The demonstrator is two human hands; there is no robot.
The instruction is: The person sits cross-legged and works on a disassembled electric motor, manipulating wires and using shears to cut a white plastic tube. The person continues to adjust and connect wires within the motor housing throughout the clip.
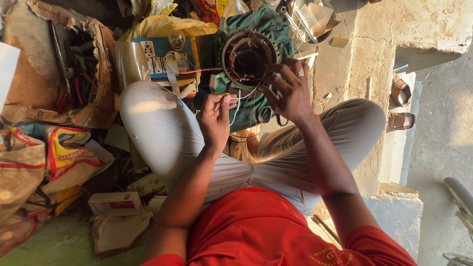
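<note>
Two hands: at work on a stator (248, 60), which rests on a green cloth (266, 24) between the knees of a person seated cross-legged on the floor.
Left hand (215, 117): fingers curled shut, pinching a white wire (235, 109) that runs up toward the stator.
Right hand (289, 89): fingers spread and half open, tips on the stator's near rim among loose wires; a ring on one finger.
Stator: round, copper windings inside, tilted toward the camera.
Risk, wire: a hard pull from the pinched hand could snap it or tear it from the winding.
Risk, tangle: loose strands near the right hand could snag on the ring.
Risk, stator: propped on soft cloth, it may roll if pressed unevenly.
Around: switchboard (156, 59), torn cardboard (101, 74), sandals (400, 106).
</note>
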